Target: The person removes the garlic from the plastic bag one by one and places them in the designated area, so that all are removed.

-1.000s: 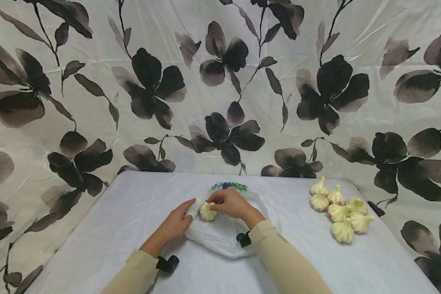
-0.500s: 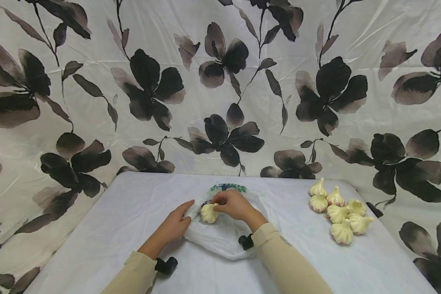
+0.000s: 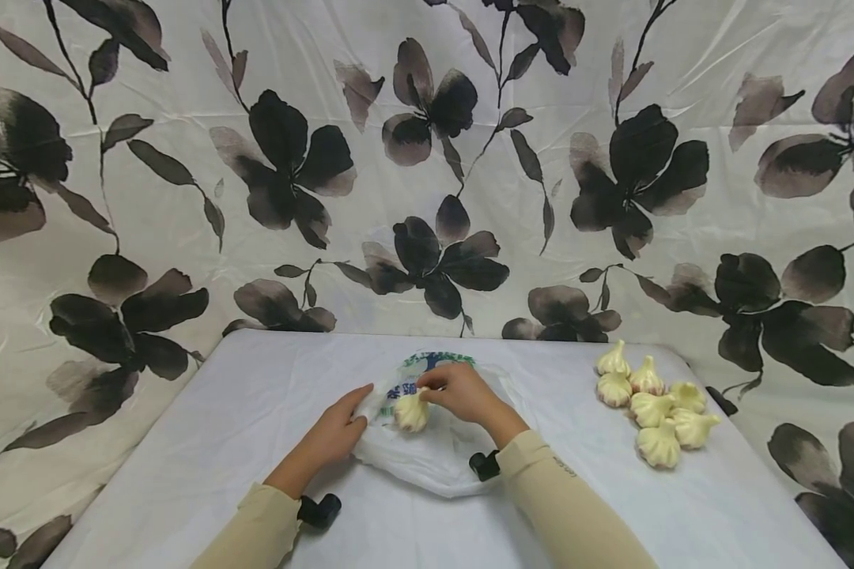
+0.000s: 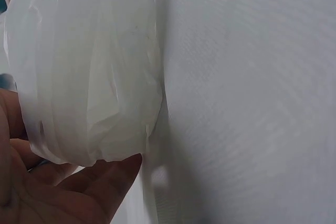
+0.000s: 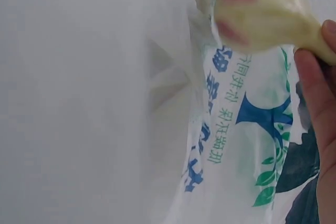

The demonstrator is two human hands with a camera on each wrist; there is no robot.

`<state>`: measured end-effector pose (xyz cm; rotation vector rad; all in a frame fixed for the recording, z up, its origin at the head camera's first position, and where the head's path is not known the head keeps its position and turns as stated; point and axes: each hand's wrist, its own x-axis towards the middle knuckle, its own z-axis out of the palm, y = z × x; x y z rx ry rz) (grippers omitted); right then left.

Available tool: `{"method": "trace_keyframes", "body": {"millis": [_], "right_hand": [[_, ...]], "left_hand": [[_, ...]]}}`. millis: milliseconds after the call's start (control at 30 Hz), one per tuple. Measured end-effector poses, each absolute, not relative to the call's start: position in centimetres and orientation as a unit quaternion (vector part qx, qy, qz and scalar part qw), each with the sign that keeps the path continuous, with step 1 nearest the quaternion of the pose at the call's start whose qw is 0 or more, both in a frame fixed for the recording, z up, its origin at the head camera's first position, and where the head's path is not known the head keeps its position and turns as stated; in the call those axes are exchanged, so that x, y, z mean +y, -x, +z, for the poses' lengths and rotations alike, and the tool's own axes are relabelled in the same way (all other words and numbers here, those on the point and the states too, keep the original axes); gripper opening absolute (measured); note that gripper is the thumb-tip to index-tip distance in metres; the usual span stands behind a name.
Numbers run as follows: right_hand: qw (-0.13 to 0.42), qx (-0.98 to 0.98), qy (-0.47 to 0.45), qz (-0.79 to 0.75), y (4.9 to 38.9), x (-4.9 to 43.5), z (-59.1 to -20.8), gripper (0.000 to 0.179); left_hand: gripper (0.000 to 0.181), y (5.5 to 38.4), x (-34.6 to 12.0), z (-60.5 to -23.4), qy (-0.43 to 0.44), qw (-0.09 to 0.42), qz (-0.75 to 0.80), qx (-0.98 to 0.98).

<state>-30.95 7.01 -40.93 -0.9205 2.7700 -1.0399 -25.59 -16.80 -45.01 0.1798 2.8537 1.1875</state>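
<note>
My right hand pinches a garlic bulb by its stem, with the bulb hanging over a white plastic bag. In the right wrist view the garlic bulb shows pink patches, and fingertips meet at its neck. My left hand holds the bag's left edge. The left wrist view shows the thin bag draped across that hand, its fingers at the bag's edge. Blue lettering and a green-and-blue tree are printed on the bag.
Several garlic bulbs lie in a cluster at the right of the table, which has a white cover. Behind the table hangs a curtain with dark flowers.
The right hand has moved slightly right with the garlic bulb, drawing it away from the bag's left edge. More of the blue print shows. The left hand stays at the bag's edge.
</note>
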Motion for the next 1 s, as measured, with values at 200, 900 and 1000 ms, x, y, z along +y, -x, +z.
{"method": "trace_keyframes", "body": {"millis": [200, 900, 1000], "right_hand": [[-0.002, 0.888, 0.304, -0.344, 30.8, 8.0, -40.8, 0.026], [-0.055, 0.892, 0.265, -0.361, 30.2, 12.6, -39.3, 0.018], [-0.066, 0.893, 0.269, -0.356, 30.2, 13.4, -38.9, 0.019]], "left_hand": [[0.059, 25.6, -16.8, -45.1, -0.050, 0.022, 0.382, 0.922], [0.059, 25.5, -16.9, -44.8, -0.049, 0.026, 0.383, 0.922], [0.059, 25.6, -17.0, -44.7, -0.046, 0.026, 0.383, 0.922]]}}
